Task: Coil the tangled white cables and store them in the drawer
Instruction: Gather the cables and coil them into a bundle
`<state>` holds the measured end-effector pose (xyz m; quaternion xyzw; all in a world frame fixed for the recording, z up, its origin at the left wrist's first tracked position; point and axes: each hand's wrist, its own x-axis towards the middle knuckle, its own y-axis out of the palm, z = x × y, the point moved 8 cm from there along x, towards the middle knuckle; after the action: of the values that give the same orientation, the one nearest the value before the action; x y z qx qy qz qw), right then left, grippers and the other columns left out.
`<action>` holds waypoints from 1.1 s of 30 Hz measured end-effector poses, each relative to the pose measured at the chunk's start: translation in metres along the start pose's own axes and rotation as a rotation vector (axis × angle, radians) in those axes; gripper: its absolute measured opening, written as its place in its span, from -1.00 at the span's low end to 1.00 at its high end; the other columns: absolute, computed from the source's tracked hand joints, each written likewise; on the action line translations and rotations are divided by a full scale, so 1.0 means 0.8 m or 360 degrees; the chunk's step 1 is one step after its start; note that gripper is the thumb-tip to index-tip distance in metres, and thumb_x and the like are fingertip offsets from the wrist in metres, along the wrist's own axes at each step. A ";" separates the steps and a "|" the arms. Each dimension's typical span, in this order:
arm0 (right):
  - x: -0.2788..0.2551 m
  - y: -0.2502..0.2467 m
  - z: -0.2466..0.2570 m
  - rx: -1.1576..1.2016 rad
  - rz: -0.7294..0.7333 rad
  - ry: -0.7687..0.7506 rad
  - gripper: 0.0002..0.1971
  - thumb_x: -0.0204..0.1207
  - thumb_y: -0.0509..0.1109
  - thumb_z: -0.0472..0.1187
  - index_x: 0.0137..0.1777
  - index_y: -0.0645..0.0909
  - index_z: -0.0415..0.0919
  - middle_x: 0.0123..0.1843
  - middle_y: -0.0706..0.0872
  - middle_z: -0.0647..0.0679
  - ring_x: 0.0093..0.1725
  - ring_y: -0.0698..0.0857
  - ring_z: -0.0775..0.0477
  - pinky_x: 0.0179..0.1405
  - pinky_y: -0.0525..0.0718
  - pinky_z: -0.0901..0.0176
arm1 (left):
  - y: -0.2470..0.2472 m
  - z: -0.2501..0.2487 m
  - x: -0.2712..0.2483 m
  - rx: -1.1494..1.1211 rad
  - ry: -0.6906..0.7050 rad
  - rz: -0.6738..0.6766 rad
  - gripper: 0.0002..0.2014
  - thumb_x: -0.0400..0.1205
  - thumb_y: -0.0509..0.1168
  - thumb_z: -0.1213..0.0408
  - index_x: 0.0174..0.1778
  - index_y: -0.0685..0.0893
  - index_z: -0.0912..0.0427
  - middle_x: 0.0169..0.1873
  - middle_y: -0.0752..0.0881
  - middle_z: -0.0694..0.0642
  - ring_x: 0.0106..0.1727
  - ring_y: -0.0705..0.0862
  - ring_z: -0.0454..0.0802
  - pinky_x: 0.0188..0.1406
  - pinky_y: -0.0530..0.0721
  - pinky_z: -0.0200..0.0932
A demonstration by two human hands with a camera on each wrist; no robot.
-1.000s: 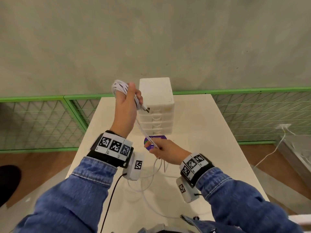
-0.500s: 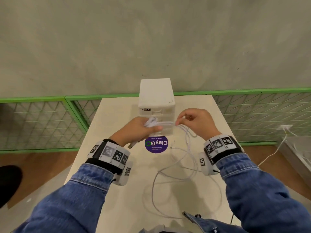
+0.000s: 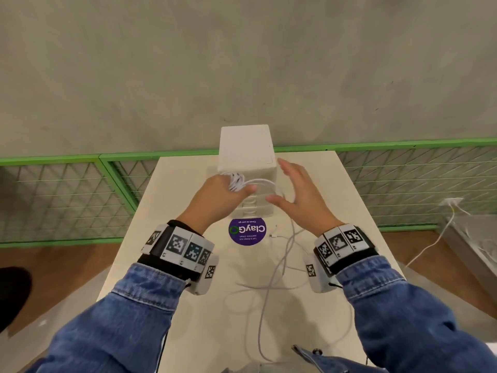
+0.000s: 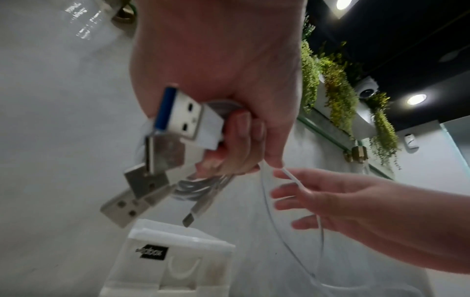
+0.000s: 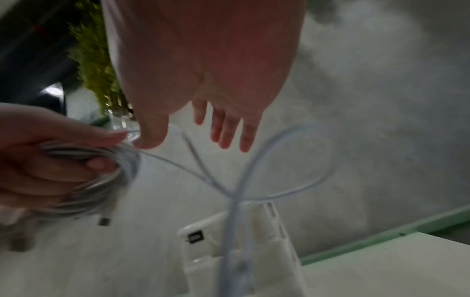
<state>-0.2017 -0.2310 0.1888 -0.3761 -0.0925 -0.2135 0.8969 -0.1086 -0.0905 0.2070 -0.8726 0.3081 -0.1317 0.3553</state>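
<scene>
the right hand (image 3: 298,195) has let go and spread, left hand (image 3: 220,192) still grips the coiled cables (image 3: 236,181), another loop seemingly wound.

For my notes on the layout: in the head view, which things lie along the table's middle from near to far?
Loose white cable → purple round sticker → left hand gripping the coiled cables → white drawer box → grey wall.
</scene>
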 end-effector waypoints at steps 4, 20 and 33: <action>0.011 0.022 0.017 0.0156 0.0134 0.0068 -0.68 0.61 0.26 -0.23 0.35 0.50 -0.09 -0.12 0.73 0.02 -0.19 0.61 0.27 -0.06 0.51 0.19 | -0.002 -0.019 0.000 0.0110 0.0078 -0.0013 -0.58 0.54 0.29 -0.17 -0.45 0.44 0.06 -0.48 0.52 0.01 -0.42 0.50 -0.01 -0.45 0.35 -0.11; 0.001 0.038 -0.005 -0.0038 0.0088 0.0093 -0.81 0.65 0.18 -0.21 0.13 0.57 -0.23 -0.17 0.74 -0.12 -0.22 0.65 -0.19 -0.22 0.51 0.08 | -0.021 -0.061 -0.026 -0.0594 -0.0039 0.0410 -0.56 0.60 0.26 -0.08 -0.47 0.49 0.15 -0.72 0.30 -0.02 -0.67 0.19 -0.06 -0.64 0.20 -0.31; 0.006 -0.006 -0.030 0.0083 -0.0080 0.0262 -0.81 0.67 0.10 -0.24 -0.10 0.51 -0.04 -0.39 0.51 0.08 -0.46 0.43 0.06 -0.44 0.40 0.18 | -0.012 -0.052 -0.038 -0.0603 -0.0080 0.0519 -0.60 0.60 0.28 -0.04 -0.44 0.47 0.15 -0.70 0.28 -0.05 -0.63 0.16 -0.06 -0.65 0.18 -0.32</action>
<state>-0.1996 -0.2525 0.1768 -0.3312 -0.0333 -0.2637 0.9053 -0.1465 -0.0882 0.2433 -0.8654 0.4550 0.0091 0.2095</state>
